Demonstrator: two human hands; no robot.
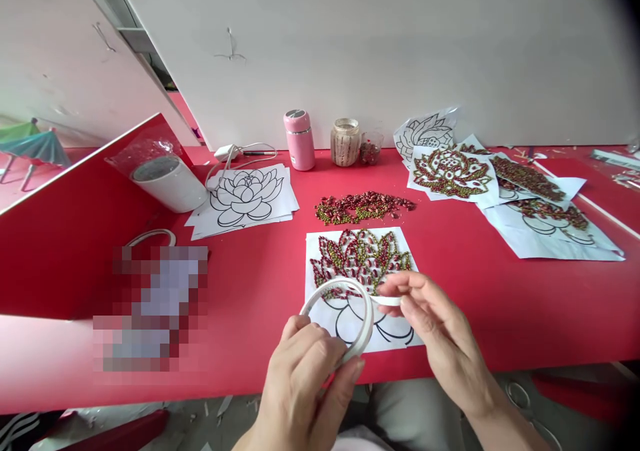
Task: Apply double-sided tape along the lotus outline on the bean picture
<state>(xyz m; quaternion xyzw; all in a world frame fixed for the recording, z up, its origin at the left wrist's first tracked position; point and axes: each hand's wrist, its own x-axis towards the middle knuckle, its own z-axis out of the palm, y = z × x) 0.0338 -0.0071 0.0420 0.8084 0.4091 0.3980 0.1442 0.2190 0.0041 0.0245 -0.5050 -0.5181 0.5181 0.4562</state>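
My left hand (307,371) grips a roll of white tape (369,321), holding it upright by its lower edge. From the roll a short white strip of tape (387,300) runs to my right hand (440,324), whose thumb and fingers close on its end. Both hands are above a sheet of paper (370,345) printed with a lotus outline. Red and green beans (350,254) cover the upper petals; the lower petals show bare black lines. Just behind the sheet lies a loose pile of red and green beans (360,207).
Lotus printouts (250,197) lie left of centre, near a large white roll (173,184) in plastic. A pink flask (299,141), a jar (345,143) and a small cup of beans (371,149) stand by the wall. Bean-covered sheets (453,174) overlap at right. Another tape roll (173,237) lies left.
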